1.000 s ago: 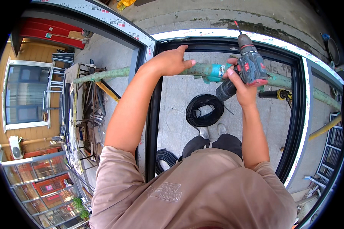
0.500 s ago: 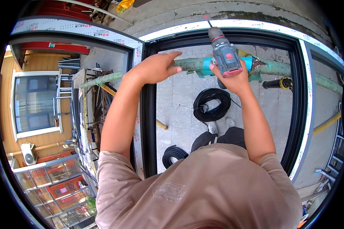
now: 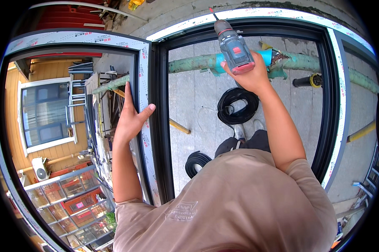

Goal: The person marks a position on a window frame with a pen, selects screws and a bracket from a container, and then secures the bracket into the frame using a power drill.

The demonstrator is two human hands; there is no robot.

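Note:
My right hand (image 3: 255,79) grips a cordless drill (image 3: 235,47) with a grey body and a red base. Its long thin bit, red at the tip, points up and away. My left hand (image 3: 131,118) is at the film-covered edge of the hinged sash (image 3: 143,71), fingers stretched out and thumb spread; it appears to rest against that edge. The sash stands swung out to the left of the dark window frame (image 3: 333,96), which lies around my right arm. Beyond the opening runs a green, peeling pipe (image 3: 189,64) with a blue wrap near the drill.
Below lie a black coil of hose or cable (image 3: 250,103) by my shoes and another black coil (image 3: 192,158) farther left. A yellow pole (image 3: 180,126) crosses the paving near the frame. Ladders (image 3: 372,176) stand at the right. Through the sash show a building window (image 3: 46,111) and clutter.
My left hand has moved left and down from in front of the pipe to the sash edge. The drill in my right hand has shifted slightly left and up.

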